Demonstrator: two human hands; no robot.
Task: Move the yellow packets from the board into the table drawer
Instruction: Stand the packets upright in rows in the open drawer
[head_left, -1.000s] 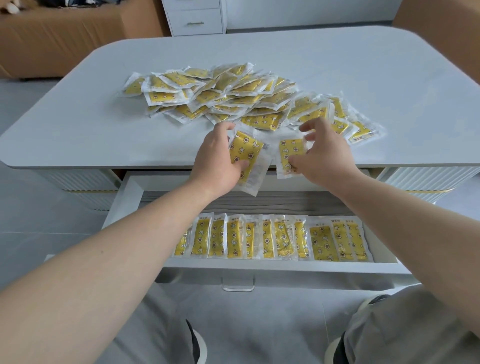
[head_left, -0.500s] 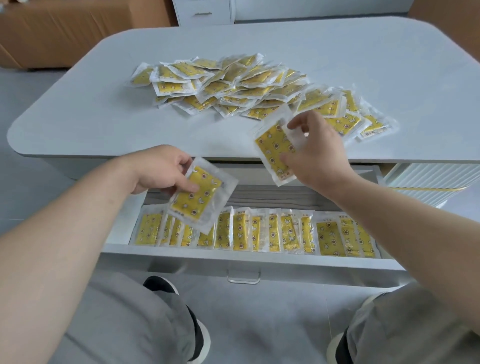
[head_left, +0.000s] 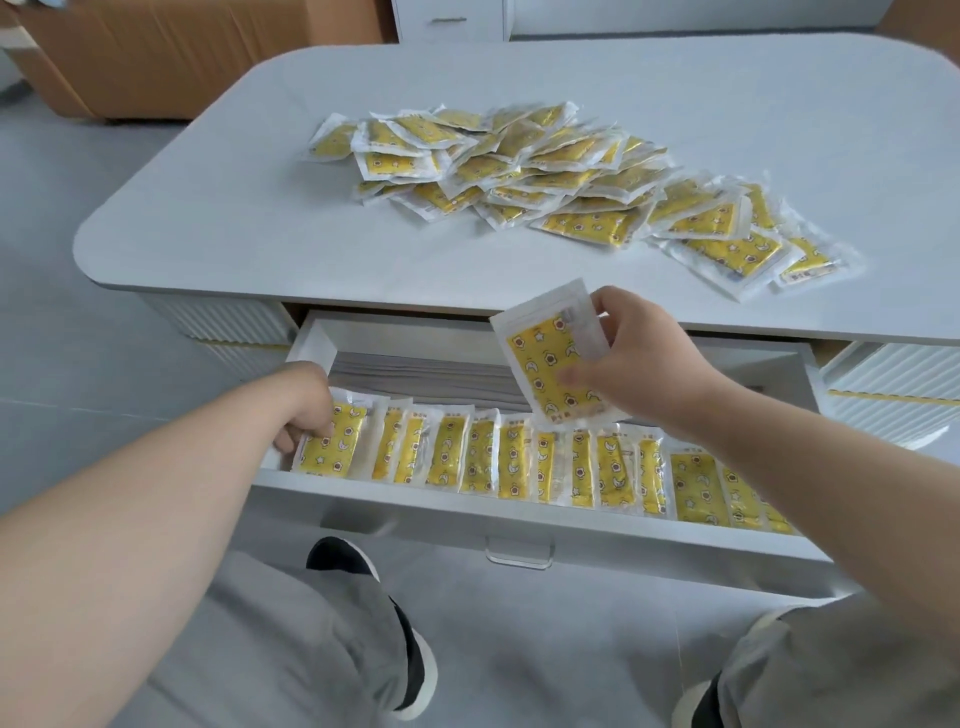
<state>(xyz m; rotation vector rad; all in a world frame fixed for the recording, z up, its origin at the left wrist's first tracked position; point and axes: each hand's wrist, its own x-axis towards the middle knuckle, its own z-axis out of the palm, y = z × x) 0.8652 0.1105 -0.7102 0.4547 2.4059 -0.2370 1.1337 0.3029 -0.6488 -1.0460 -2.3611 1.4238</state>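
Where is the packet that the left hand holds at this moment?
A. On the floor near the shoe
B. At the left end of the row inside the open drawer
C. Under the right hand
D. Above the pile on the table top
B: the left hand grips a yellow packet at the left end of the row, down inside the open drawer.

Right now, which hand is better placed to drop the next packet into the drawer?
Right hand: it holds a packet in the air above the drawer. The left hand is already down at the row's left end, on another packet.
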